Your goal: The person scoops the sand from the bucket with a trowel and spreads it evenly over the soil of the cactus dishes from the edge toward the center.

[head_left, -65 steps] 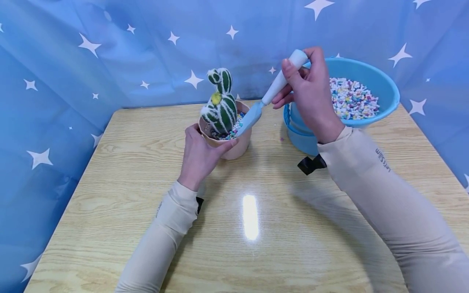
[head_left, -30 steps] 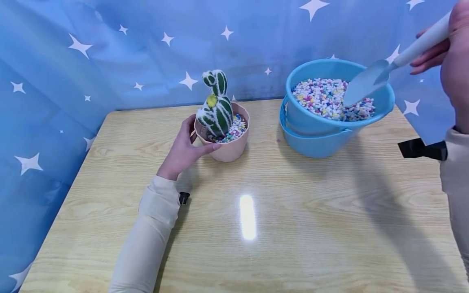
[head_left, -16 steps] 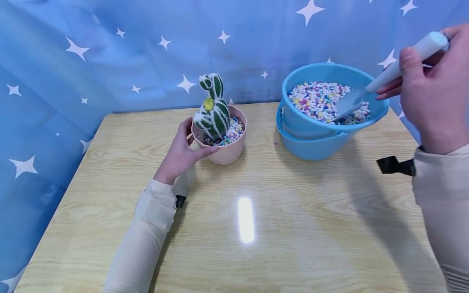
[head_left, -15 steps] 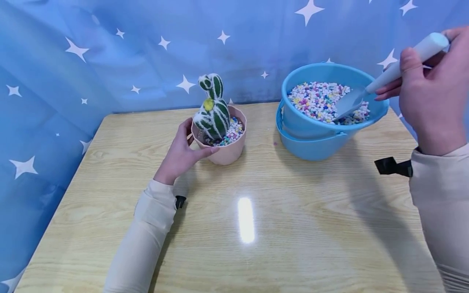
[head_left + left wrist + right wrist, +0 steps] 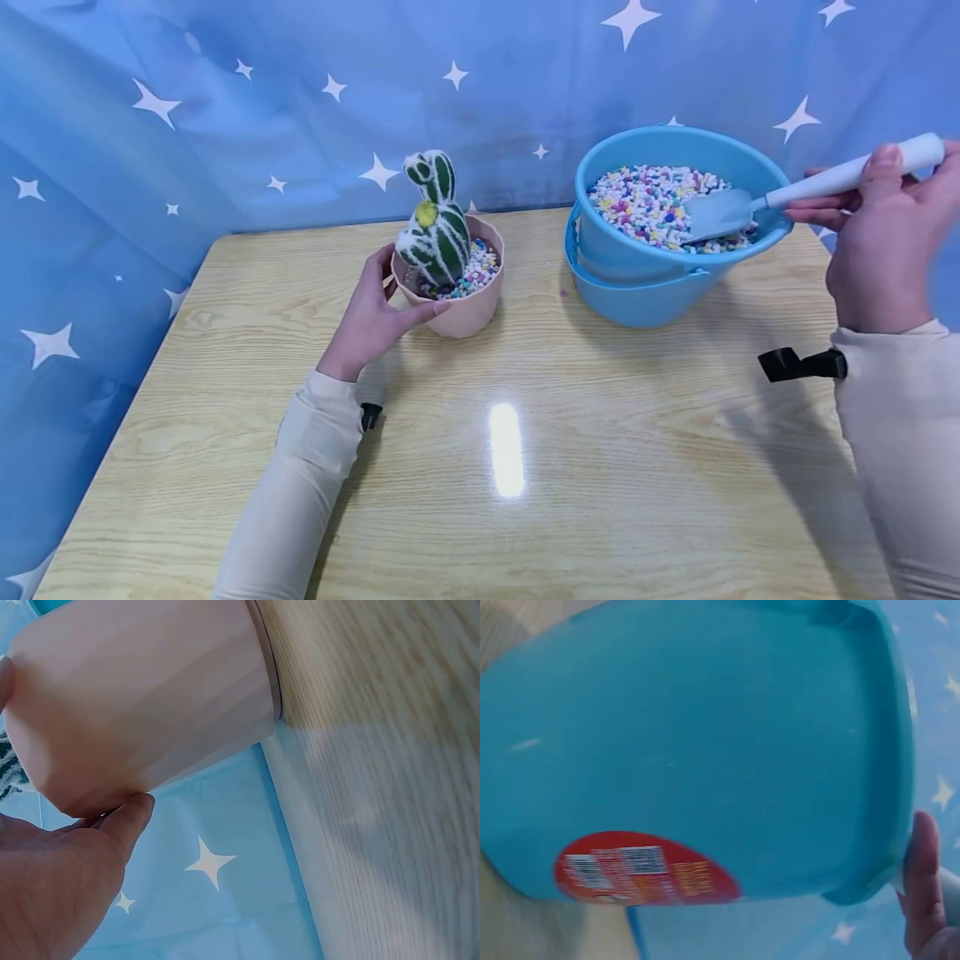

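Note:
My left hand (image 5: 371,315) holds the rim of a pink plant pot (image 5: 472,310), thumb on the near side and fingers round the left. Inside the pot stands a green cactus (image 5: 448,242) with white fuzz and a yellow flower, among small coloured pebbles (image 5: 480,271). At the right, my right hand (image 5: 888,242) grips the white handle of a light blue trowel (image 5: 832,181). Its blade (image 5: 720,215) lies low over the multicoloured pebbles (image 5: 645,200) in a blue bucket (image 5: 637,292). In the right wrist view, the bucket wall (image 5: 705,750) fills most of the picture, with fingers at its rim.
Both the pot and the bucket stand on a wood-grain table (image 5: 420,467), near its back edge. A blue curtain (image 5: 315,125) with white stars hangs behind and to the left. One tiny pink pebble (image 5: 563,292) lies on the table beside the bucket.
The right hand has carried the trowel from the pot over to the bucket and into the pebbles; its handle has since tilted lower, the blade flatter. The left hand stays on the pot.

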The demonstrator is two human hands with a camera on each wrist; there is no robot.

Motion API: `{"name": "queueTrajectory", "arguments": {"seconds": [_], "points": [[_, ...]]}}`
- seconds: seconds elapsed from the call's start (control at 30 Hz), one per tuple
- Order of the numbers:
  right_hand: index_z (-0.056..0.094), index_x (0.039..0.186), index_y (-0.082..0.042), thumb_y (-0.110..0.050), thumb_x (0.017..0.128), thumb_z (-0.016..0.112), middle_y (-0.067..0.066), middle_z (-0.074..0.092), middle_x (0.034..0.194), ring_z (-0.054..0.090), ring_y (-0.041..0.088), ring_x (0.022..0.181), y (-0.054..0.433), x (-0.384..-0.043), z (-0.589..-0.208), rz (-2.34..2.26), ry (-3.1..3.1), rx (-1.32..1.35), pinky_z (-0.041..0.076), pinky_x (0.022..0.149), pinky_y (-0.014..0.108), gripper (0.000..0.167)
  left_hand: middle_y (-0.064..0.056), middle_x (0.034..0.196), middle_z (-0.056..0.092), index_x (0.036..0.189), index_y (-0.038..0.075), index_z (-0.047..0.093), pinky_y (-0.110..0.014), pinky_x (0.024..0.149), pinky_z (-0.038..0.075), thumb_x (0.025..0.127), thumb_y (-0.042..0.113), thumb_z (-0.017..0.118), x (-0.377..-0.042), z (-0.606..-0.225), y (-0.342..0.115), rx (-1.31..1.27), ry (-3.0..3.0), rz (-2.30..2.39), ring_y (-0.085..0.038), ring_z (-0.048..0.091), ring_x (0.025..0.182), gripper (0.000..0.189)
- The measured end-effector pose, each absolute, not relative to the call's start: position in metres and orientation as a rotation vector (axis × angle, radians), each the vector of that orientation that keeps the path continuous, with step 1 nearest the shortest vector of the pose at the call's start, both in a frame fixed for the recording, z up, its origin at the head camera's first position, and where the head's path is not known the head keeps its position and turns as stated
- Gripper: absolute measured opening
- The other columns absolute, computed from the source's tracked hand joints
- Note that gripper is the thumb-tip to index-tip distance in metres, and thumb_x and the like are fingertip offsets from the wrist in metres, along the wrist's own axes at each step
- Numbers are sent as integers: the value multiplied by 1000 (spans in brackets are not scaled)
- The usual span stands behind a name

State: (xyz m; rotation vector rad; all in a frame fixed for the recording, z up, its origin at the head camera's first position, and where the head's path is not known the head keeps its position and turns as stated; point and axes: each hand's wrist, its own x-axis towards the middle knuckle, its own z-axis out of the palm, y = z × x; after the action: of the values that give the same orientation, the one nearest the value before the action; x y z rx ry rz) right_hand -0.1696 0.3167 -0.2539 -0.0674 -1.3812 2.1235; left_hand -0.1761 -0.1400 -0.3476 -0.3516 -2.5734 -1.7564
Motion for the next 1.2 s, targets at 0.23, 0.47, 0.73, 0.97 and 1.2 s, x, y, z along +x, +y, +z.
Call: {"name": "queueTrajectory", "arguments": {"seconds": [0.23, 0.47, 0.73, 0.97, 1.2], "points": [[35, 118, -5, -13, 100, 47, 28, 62, 91, 68, 36, 70, 322, -175, -263, 2269, -1161, -59, 57, 58, 37, 23, -7, 148, 32, 152, 7, 21, -35, 113, 26, 78, 35, 85, -175, -347, -137, -351, -2583, -1755, -16, 32, 135, 101], [32, 108, -4, -13, 102, 43, 24, 61, 93, 68, 32, 68, 331, -177, -264, 2352, -1172, -165, 56, 53, 32, 15, -6, 149, 32, 152, 7, 20, -31, 112, 26, 77, 41, 84, -174, -345, -133, -352, -2594, -1733, -14, 31, 136, 105], [29, 107, -3, -12, 102, 42, 23, 57, 94, 70, 35, 77, 340, -181, -265, 2419, -1194, -186, 57, 58, 35, 16, -8, 149, 31, 153, 6, 20, -32, 112, 27, 78, 39, 84, -174, -347, -134, -329, -2605, -1716, -16, 30, 137, 104], [33, 111, -1, -14, 102, 45, 26, 60, 98, 65, 34, 59, 349, -190, -264, 2504, -1136, -256, 57, 56, 34, 19, -7, 152, 28, 155, 8, 16, -35, 113, 26, 78, 40, 84, -175, -348, -137, -341, -2618, -1717, -16, 28, 138, 107], [38, 107, -2, -14, 105, 42, 25, 57, 102, 63, 35, 62, 358, -192, -266, 2586, -991, -269, 57, 59, 35, 12, -2, 158, 16, 157, 14, 9, -36, 114, 22, 81, 30, 83, -180, -346, -145, -385, -2630, -1824, -16, 21, 143, 107]]}}
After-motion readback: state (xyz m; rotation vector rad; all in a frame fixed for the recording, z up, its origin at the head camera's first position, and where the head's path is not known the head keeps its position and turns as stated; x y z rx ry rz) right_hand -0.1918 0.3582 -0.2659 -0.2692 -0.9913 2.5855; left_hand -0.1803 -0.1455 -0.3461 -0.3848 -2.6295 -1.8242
